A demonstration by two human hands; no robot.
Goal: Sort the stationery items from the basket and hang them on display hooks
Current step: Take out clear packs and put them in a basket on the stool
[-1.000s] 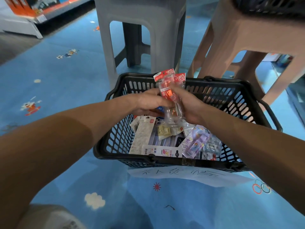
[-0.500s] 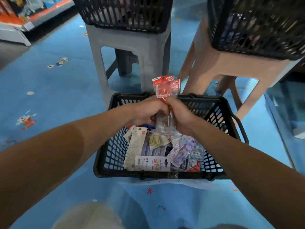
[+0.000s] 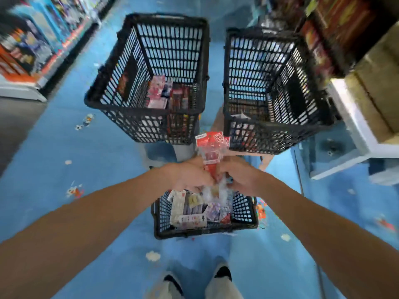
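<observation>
red-topped packets held up over the floor basket

the left hand (image 3: 190, 175) is curled round the clear lower part of the bundle of packets (image 3: 212, 155), which is pinched from the other side by the right hand (image 3: 239, 175), just above the basket (image 3: 244, 210) of unsorted stationery. probably light, crinkly and a bit slippery, so the stiffer red header cards are likely best gripped, near the hang holes. hooks can't be made out in the blur.
</observation>
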